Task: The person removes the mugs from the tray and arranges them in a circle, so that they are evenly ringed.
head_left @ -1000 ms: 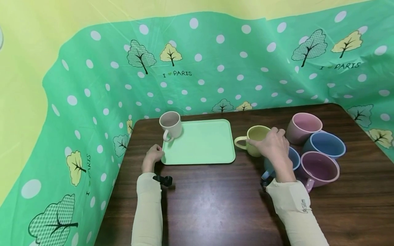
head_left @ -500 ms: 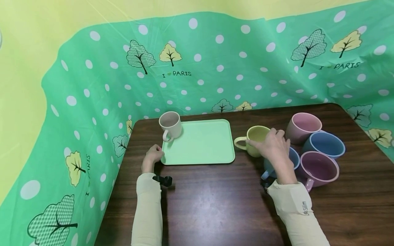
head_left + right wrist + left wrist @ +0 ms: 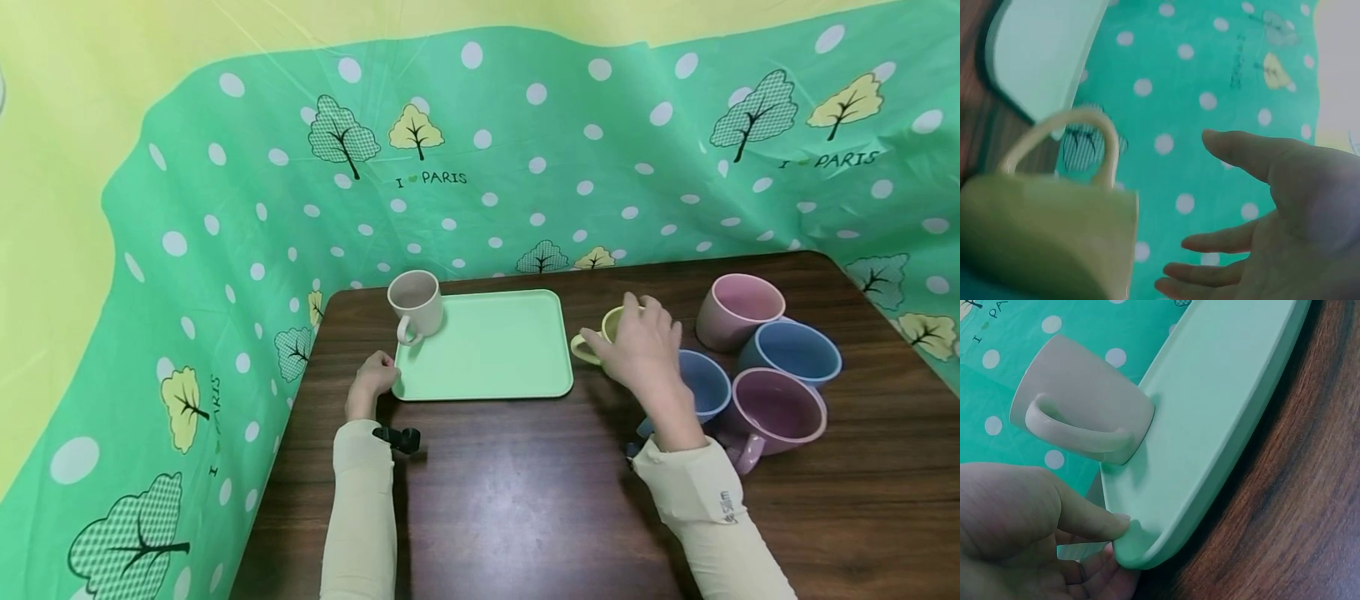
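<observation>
A light green tray (image 3: 495, 358) lies on the table, and my left hand (image 3: 371, 379) pinches its near left corner. In the left wrist view the thumb (image 3: 1094, 522) presses the rim from above, with fingers below. A pale grey mug (image 3: 423, 312) stands upright on the tray's far left corner, handle toward me. Right of the tray stands a yellow mug (image 3: 1054, 231), handle pointing left. My right hand (image 3: 641, 350) hovers over it with fingers spread, partly hiding it in the head view; the right wrist view shows fingers and thumb apart from the rim.
Close to the right hand stands a blue mug (image 3: 701, 383). Farther right are a pink mug (image 3: 738, 317), another blue mug (image 3: 795, 354) and a purple mug (image 3: 780, 408), grouped tightly. A green dotted cloth (image 3: 517, 200) hangs behind the dark wooden table (image 3: 510, 500).
My right hand has shifted left and slightly away from me, from the yellow mug's right side to over it. The left hand, tray and mugs have stayed put.
</observation>
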